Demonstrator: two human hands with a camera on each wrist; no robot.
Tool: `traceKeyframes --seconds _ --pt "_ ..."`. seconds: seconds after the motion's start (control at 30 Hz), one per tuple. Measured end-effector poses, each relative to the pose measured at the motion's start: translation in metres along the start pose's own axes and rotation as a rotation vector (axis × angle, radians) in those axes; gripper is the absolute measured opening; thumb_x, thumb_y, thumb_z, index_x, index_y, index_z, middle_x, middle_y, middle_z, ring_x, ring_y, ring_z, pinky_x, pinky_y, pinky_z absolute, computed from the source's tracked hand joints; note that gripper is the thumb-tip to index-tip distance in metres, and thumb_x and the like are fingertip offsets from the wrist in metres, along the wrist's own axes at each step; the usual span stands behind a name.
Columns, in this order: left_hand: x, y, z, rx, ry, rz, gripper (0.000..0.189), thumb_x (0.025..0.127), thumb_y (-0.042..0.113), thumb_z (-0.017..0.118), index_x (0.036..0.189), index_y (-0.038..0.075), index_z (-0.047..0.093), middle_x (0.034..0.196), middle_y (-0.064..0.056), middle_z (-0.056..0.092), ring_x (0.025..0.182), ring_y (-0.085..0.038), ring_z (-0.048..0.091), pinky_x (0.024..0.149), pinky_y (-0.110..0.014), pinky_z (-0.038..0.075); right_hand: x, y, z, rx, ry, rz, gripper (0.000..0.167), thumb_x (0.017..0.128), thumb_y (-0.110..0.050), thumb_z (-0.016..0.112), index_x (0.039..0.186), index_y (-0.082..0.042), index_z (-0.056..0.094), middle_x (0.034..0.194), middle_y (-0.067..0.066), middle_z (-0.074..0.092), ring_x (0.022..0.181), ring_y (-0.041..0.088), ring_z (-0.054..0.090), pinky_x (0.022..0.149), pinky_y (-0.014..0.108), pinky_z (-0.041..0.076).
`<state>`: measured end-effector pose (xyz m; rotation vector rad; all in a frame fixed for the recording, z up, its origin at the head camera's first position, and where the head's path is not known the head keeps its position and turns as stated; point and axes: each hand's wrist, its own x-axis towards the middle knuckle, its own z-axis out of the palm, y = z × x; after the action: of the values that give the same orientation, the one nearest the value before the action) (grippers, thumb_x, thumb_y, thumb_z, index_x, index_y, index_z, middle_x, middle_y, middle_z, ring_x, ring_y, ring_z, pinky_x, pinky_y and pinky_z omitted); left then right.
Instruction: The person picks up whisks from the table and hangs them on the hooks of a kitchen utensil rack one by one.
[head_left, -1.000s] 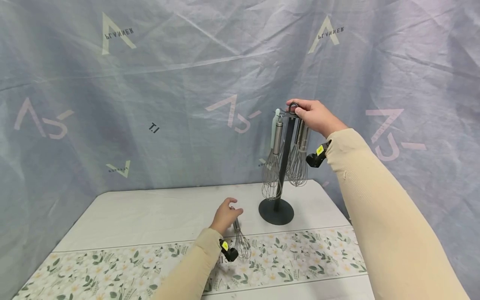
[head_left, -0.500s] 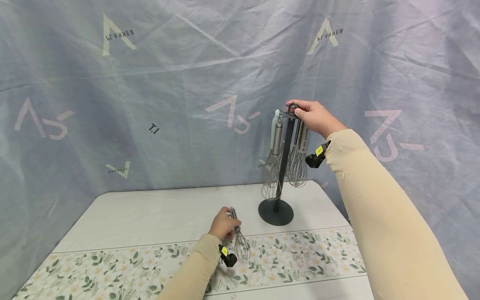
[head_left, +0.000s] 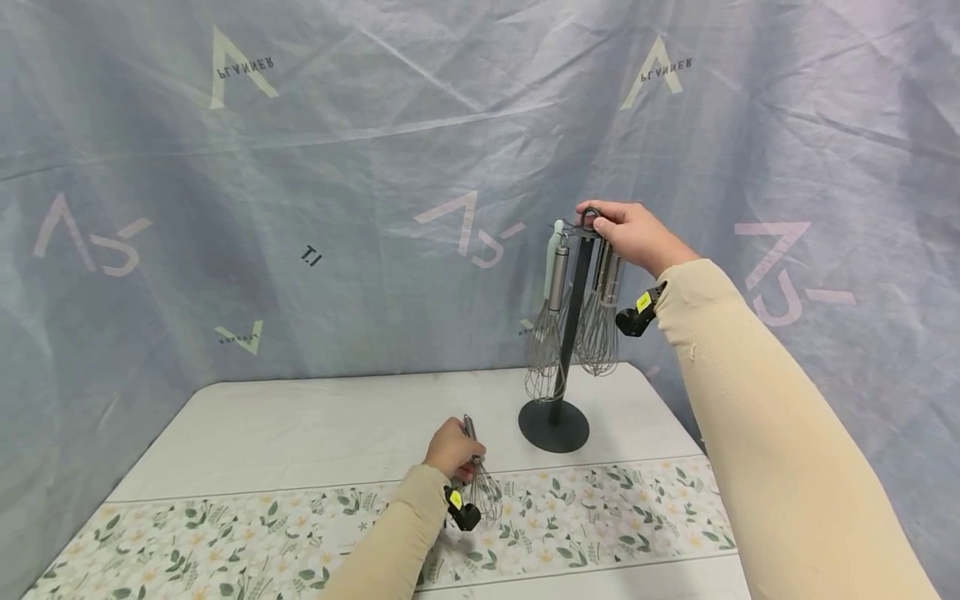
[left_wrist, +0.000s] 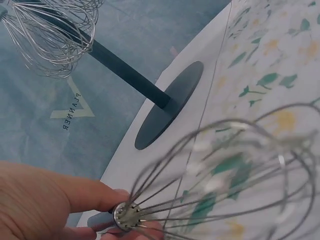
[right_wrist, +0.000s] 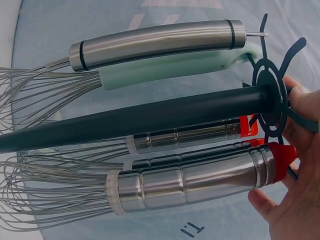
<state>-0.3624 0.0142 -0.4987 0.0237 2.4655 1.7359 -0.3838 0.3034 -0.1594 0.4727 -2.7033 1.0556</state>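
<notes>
My left hand (head_left: 451,448) pinches the metal handle of a small wire whisk (head_left: 487,497) low over the table. In the left wrist view thumb and fingers close round the handle just behind the wires (left_wrist: 230,185). My right hand (head_left: 639,234) holds the loop at the top of a dark whisk stand (head_left: 577,308). From its hooks hang a whisk with a mint-green handle (right_wrist: 165,71), a plain steel-handled whisk (right_wrist: 155,44) and, on the other side, several steel whisks with red ends (right_wrist: 200,181). The palm partly hides the hooks on that side.
The stand's round base (head_left: 553,427) rests on the white table (head_left: 322,433), right of the left hand. A floral strip (head_left: 247,533) runs across the table's front. Behind hangs a grey-blue printed cloth (head_left: 360,208).
My left hand's fingers have gone from spread above the small whisk's handle to closed round it. The right hand has stayed at the top of the stand.
</notes>
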Motion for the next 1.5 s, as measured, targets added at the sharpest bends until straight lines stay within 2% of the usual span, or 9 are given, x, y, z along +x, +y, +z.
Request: traceKeyframes --seconds 0.23,0.33,0.6,0.77,0.93,1.1,1.23,1.4,1.5 --pt "0.002 0.004 -0.003 -0.01 -0.03 -0.053 0.022 0.087 0.001 0.069 0.105 -0.005 0.058 0.077 -0.018 0.065 0.05 -0.022 0.062 0.046 -0.033 0.055 0.0 0.0 0.003 0.037 -0.012 -0.002 0.046 0.111 -0.024 0.037 0.157 -0.019 0.039 0.156 0.012 0.043 0.147 0.027 0.034 0.117 0.05 0.029" --pt "0.005 0.007 -0.004 -0.008 -0.033 -0.066 0.017 0.088 0.001 0.068 0.101 -0.004 0.058 0.075 -0.018 0.065 0.049 -0.021 0.061 0.047 -0.033 0.055 0.0 0.0 0.003 0.027 -0.01 -0.007 0.046 0.111 -0.024 0.037 0.157 -0.02 0.039 0.156 0.013 0.043 0.147 0.028 0.035 0.116 0.05 0.03" --pt "0.008 0.029 -0.01 -0.036 -0.009 -0.019 0.029 0.09 0.004 0.069 0.115 -0.007 0.058 0.084 -0.017 0.066 0.062 -0.026 0.066 0.052 -0.036 0.057 -0.004 -0.002 -0.001 0.017 0.002 0.007 0.046 0.112 -0.024 0.035 0.157 -0.022 0.039 0.157 0.012 0.042 0.147 0.027 0.034 0.117 0.05 0.029" --pt "0.007 0.044 -0.015 -0.052 0.007 0.034 0.047 0.09 0.006 0.072 0.131 -0.005 0.052 0.082 -0.016 0.069 0.062 -0.025 0.067 0.051 -0.034 0.056 -0.004 -0.001 -0.001 0.012 -0.003 0.01 0.046 0.111 -0.023 0.036 0.158 -0.02 0.038 0.156 0.013 0.042 0.148 0.028 0.033 0.116 0.051 0.029" --pt "0.005 0.062 -0.022 -0.067 0.035 0.126 0.05 0.09 0.006 0.074 0.134 -0.001 0.051 0.086 -0.015 0.07 0.068 -0.029 0.07 0.053 -0.036 0.058 -0.003 0.0 0.0 0.016 -0.004 0.003 0.046 0.111 -0.023 0.036 0.157 -0.02 0.04 0.156 0.012 0.043 0.147 0.027 0.033 0.115 0.05 0.03" --pt "-0.002 0.086 -0.031 -0.089 0.065 0.225 0.052 0.091 0.006 0.074 0.137 0.004 0.051 0.091 -0.013 0.07 0.07 -0.03 0.07 0.054 -0.036 0.058 -0.002 -0.001 0.0 0.007 0.001 -0.003 0.046 0.111 -0.025 0.035 0.157 -0.022 0.039 0.156 0.012 0.044 0.14 0.027 0.04 0.104 0.046 0.035" --pt "-0.009 0.101 -0.036 -0.085 0.078 0.284 0.053 0.092 0.008 0.075 0.139 0.009 0.052 0.093 -0.011 0.069 0.067 -0.027 0.068 0.053 -0.034 0.057 -0.003 -0.003 -0.001 0.01 -0.005 0.012 0.046 0.112 -0.025 0.034 0.158 -0.023 0.038 0.157 0.011 0.042 0.139 0.026 0.04 0.096 0.046 0.033" --pt "-0.014 0.115 -0.042 -0.052 0.116 0.344 0.056 0.09 0.01 0.078 0.139 0.013 0.053 0.093 -0.009 0.068 0.066 -0.024 0.066 0.053 -0.033 0.056 -0.003 -0.004 -0.001 0.022 -0.018 0.025 0.047 0.111 -0.026 0.035 0.158 -0.024 0.038 0.158 0.011 0.041 0.147 0.026 0.033 0.114 0.049 0.031" --pt "-0.015 0.122 -0.044 -0.042 0.135 0.373 0.056 0.088 0.011 0.079 0.138 0.015 0.053 0.093 -0.008 0.068 0.066 -0.022 0.065 0.052 -0.033 0.055 -0.003 -0.003 -0.001 0.025 -0.019 0.03 0.047 0.111 -0.026 0.035 0.158 -0.024 0.037 0.158 0.011 0.041 0.148 0.027 0.032 0.117 0.051 0.029"
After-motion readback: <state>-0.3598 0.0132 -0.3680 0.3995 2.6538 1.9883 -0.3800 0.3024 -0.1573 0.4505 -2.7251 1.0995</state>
